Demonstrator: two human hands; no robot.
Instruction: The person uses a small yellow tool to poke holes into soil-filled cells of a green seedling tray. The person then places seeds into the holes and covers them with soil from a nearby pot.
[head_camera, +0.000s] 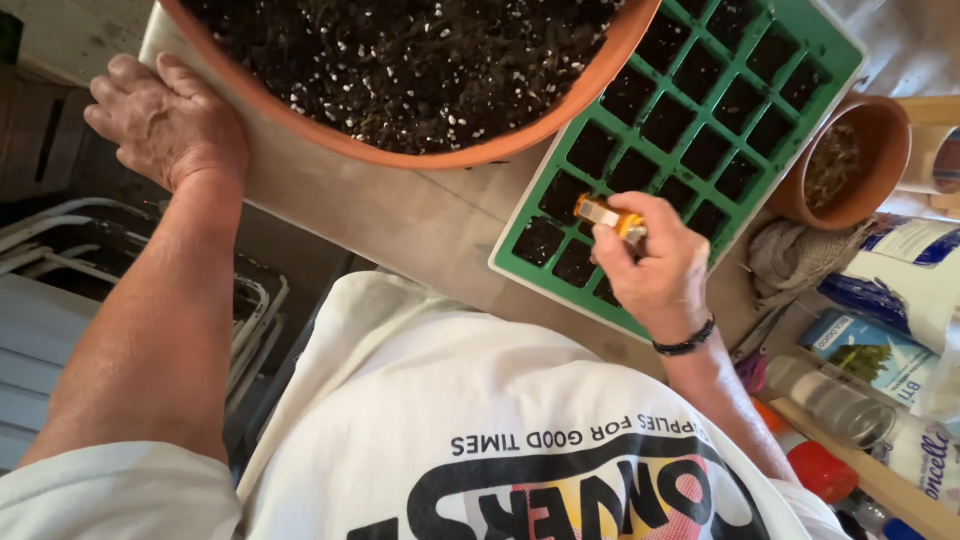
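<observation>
Small amber vial (608, 215), tilted over green soil-filled seed tray (700, 130).

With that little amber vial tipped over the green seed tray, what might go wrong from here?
The right hand holds the amber vial tilted over the green seed tray; too much may spill into one cell, or land on the dividers. The tray's near corner sits close to the table edge, so a nudge might shift it off. The left hand rests at the table corner beside the large terracotta pot, which it might bump.
</observation>
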